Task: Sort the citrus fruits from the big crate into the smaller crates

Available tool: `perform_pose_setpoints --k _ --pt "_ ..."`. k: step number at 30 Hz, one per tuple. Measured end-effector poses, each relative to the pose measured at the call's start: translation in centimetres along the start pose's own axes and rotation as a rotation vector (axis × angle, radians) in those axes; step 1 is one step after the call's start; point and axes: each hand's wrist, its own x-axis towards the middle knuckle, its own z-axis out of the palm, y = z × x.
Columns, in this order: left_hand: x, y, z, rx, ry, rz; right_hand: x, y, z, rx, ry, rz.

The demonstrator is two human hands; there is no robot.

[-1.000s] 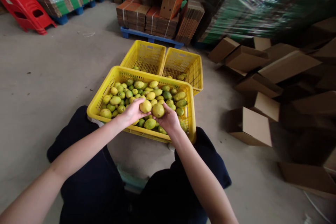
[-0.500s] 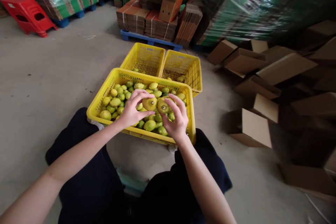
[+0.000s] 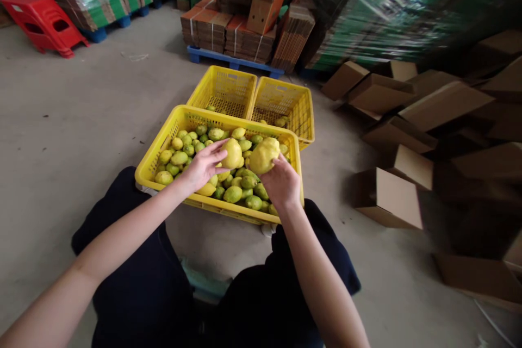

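Dimly lit overall, muted in tone. Looks soft and diffuse on the fruit (image 3: pixel 231 153). Glares white in streaks off the plastic wrap (image 3: pixel 408 11), upper right. Sinks to near-black among the cartons (image 3: pixel 446 106). Reads fairly clear at centre; smears and stretches towards the edges, worst at right. Cannot locate light source.

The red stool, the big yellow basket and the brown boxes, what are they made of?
Stool: probably hard plastic, smooth and a bit shiny, with molded holes.
Big yellow basket: likely plastic too, with a thick rounded rim and slotted walls.
Brown boxes: cardboard, it seems, dull with flat, folded sides.
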Motion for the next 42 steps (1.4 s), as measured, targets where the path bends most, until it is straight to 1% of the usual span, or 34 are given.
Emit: perform_pose_setpoints --k 1,3,4,6,10,14,17,20,22,24,25,27,29,33,35,39,42 --pt "0.2 0.1 -0.1 -0.071 -0.009 -0.082 0.2 0.0 0.0 0.055 -0.012 0.086" --pt "0.5 0.1 -0.2 -0.188 -0.026 -0.191 0.5 0.3 -0.1 0.122 -0.013 0.214" --pt "0.6 0.1 -0.2 -0.224 -0.029 -0.225 0.6 0.6 -0.1 0.136 -0.005 0.254" --pt "0.6 0.1 -0.2 -0.250 -0.014 -0.249 0.7 1.3 0.0 0.131 0.004 0.295" --pt "0.6 0.1 -0.2 -0.213 0.053 -0.224 0.9 2.3 0.1 0.097 -0.010 0.319" --pt "0.8 -0.1 -0.2 -0.204 0.144 -0.221 1.0 2.5 0.2 0.128 0.097 0.345" --pt "1.2 -0.6 -0.4 -0.209 0.189 -0.247 1.0 2.6 0.3 0.135 0.145 0.325" --pt "1.5 -0.9 -0.4 -0.226 0.185 -0.321 1.0 2.5 0.4 0.154 0.150 0.299" --pt "1.4 -0.9 -0.4 -0.249 0.180 -0.354 1.1 2.4 0.3 0.164 0.117 0.336" --pt "1.2 -0.8 -0.3 -0.280 0.185 -0.344 1.2 2.3 0.1 0.167 0.095 0.400" --pt "1.1 -0.7 -0.3 -0.290 0.188 -0.331 1.3 2.3 0.0 0.168 0.104 0.430" --pt "1.0 -0.4 -0.2 -0.281 0.197 -0.305 1.5 2.2 -0.2 0.173 0.149 0.470" --pt "0.9 -0.1 -0.2 -0.238 0.205 -0.318 1.6 2.3 -0.3 0.170 0.180 0.501" --pt "1.1 0.1 -0.3 -0.207 0.211 -0.464 1.8 2.5 -0.6 0.139 0.147 0.577" --pt "1.1 -0.1 -0.3 -0.226 0.228 -0.500 1.8 2.6 -0.7 0.148 0.140 0.591" --pt "1.0 -0.6 -0.3 -0.284 0.273 -0.428 1.9 2.7 -1.0 0.173 0.148 0.572" --pt "0.9 -0.6 -0.4 -0.302 0.240 -0.395 2.1 2.7 -1.3 0.187 0.136 0.580"
